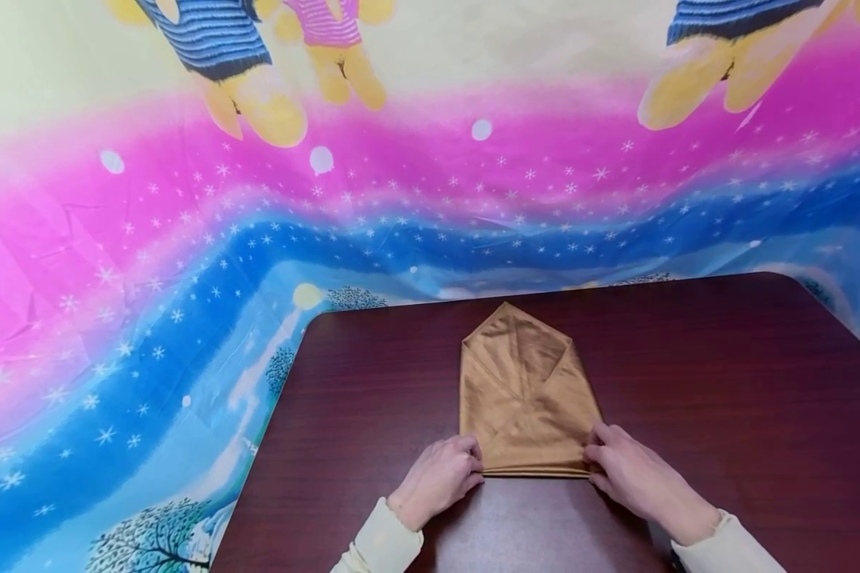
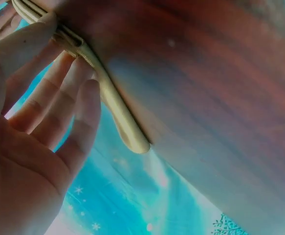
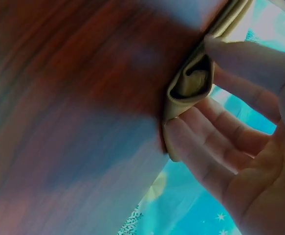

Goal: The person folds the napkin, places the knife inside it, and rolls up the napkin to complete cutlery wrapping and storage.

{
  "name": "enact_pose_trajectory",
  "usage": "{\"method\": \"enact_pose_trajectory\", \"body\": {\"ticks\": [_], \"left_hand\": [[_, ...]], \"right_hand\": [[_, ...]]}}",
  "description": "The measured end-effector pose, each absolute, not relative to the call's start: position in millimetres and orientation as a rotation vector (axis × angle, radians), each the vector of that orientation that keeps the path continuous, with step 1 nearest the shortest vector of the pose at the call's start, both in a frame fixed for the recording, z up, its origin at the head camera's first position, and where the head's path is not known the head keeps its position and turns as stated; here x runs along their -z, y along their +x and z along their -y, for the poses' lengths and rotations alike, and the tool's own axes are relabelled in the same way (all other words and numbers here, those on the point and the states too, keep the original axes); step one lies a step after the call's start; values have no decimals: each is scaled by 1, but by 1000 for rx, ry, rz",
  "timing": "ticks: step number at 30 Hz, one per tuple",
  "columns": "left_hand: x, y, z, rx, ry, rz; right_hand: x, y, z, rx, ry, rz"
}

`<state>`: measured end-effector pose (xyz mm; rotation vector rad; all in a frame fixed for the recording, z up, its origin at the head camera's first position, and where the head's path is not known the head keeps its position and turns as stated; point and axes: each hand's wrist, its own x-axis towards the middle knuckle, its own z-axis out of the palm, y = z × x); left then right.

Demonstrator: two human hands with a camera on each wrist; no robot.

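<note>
A shiny gold-brown cloth napkin point(image 1: 523, 414) lies folded on the table, its pointed end facing away and its layered straight edge nearest me. At the near left corner, my left hand point(image 1: 440, 477) pinches the folded edge. My right hand point(image 1: 634, 477) holds the near right corner the same way. From the left wrist view, the thumb of the left hand point(image 2: 39, 112) lies on the near side of the fold point(image 2: 115, 100), fingers on top. In the right wrist view, rolled layers of the cloth point(image 3: 191, 88) show between thumb and fingers of the right hand point(image 3: 250, 127).
The dark red-brown wooden table point(image 1: 731, 382) has rounded far corners. Behind it and along its left side hangs a colourful printed sheet point(image 1: 416, 175) with snowflakes, trees and cartoon figures. Pale sleeves point(image 1: 383, 541) cover both forearms.
</note>
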<state>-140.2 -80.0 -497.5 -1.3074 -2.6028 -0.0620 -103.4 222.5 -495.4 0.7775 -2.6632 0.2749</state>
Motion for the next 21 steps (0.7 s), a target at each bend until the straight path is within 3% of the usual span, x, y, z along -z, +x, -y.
{"method": "enact_pose_trajectory", "body": {"ticks": [8, 21], "left_hand": [[498, -140, 78, 73, -1242, 2573], [501, -140, 78, 5, -1143, 2566]], "right_hand": [[499, -103, -229, -293, 856, 2606], [502, -105, -224, -217, 754, 2517]]}}
